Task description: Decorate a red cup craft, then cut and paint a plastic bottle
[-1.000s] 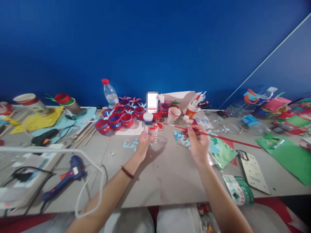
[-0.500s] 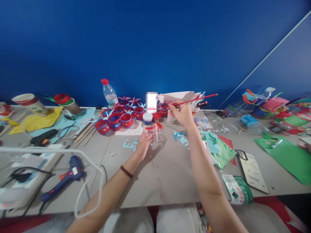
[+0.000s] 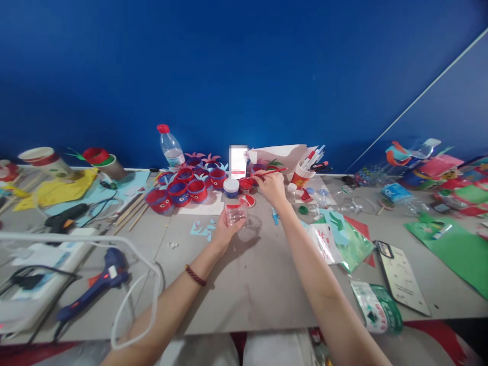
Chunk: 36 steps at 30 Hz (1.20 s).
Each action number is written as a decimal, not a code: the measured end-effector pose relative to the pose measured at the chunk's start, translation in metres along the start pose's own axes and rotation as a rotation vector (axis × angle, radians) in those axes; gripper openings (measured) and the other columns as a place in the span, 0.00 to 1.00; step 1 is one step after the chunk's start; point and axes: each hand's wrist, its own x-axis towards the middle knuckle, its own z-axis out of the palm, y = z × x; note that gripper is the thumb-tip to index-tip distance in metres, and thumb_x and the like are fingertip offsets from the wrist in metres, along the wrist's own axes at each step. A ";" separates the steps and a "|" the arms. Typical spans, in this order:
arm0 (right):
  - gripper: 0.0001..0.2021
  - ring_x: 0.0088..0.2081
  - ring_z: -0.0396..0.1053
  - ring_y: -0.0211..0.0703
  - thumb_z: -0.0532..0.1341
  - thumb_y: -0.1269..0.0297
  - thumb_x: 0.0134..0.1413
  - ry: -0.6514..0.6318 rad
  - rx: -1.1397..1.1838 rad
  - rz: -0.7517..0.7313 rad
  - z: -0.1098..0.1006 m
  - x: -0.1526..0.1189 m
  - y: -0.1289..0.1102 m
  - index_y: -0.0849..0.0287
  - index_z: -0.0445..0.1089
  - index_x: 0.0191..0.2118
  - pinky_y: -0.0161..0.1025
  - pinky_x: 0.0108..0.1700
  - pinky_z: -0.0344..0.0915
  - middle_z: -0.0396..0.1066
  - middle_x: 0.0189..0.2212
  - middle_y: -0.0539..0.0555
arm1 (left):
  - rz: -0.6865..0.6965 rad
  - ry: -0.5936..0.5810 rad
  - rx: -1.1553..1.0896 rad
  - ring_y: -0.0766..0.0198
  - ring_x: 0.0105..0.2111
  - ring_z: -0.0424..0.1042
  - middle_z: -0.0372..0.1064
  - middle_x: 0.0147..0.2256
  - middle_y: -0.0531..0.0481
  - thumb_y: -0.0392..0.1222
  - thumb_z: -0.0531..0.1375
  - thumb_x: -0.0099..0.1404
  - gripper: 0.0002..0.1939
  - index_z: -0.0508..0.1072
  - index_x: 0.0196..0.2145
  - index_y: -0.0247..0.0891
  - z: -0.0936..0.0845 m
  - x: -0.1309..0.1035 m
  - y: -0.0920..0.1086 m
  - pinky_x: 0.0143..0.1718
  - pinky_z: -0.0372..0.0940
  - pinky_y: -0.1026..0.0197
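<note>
My left hand (image 3: pixel 221 235) is closed around a clear cut plastic bottle piece (image 3: pixel 235 217), which has red on its upper part. In my right hand (image 3: pixel 273 188) is a thin red-handled paintbrush (image 3: pixel 275 171), held slantwise. Its tip end points down at a small pot of red paint (image 3: pixel 246 183); whether the bristles touch the paint I cannot tell. Beside that pot stands a white-lidded blue paint jar (image 3: pixel 231 187). A red-smeared round lid (image 3: pixel 247 201) lies just in front.
Several red-and-blue painted cups with eyes (image 3: pixel 178 193) stand at the back left. A blue glue gun (image 3: pixel 99 284), a white cable (image 3: pixel 154 300) and a power strip (image 3: pixel 57 274) lie left. To the right are a pen cup (image 3: pixel 301 176), a phone (image 3: pixel 403 278) and green paper (image 3: pixel 450 249).
My right hand has moved left and down with the paintbrush, from above a paper cup to the red paint pot. My left hand still grips the bottle piece, turned slightly.
</note>
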 end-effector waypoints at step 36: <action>0.15 0.42 0.73 0.49 0.54 0.64 0.62 -0.038 -0.107 0.083 0.003 0.005 -0.002 0.57 0.79 0.38 0.40 0.47 0.60 0.79 0.38 0.55 | -0.017 -0.006 0.075 0.57 0.42 0.74 0.73 0.40 0.47 0.44 0.72 0.45 0.27 0.68 0.42 0.40 0.003 -0.007 0.007 0.49 0.65 0.50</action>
